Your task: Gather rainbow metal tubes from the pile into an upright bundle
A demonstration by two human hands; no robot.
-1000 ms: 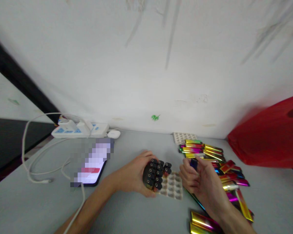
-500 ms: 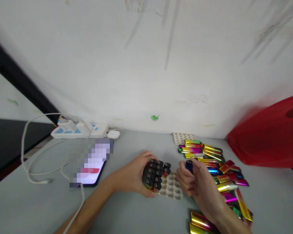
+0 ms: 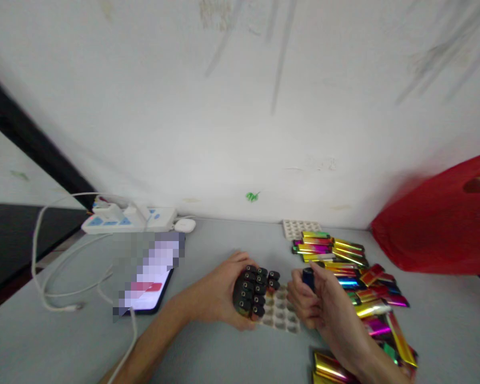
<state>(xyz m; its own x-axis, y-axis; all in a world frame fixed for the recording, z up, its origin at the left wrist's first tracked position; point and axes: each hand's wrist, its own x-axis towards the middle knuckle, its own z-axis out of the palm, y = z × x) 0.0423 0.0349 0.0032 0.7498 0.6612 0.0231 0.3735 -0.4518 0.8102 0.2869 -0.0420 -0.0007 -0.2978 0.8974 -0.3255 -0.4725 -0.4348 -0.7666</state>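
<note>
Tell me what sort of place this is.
Probably a makeshift work table: the pocketed tray, the shiny coloured sticks spread nearby and the power strip near the wall suggest so.

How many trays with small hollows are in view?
2: the near tray beside the left hand, partly covered by black-topped pieces; the far tray by the wall. Others may be hidden.

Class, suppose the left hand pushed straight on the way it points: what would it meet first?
The black-topped pieces that the left hand cups, standing at the pale tray; the exact contact is hard to judge from this view.
</note>
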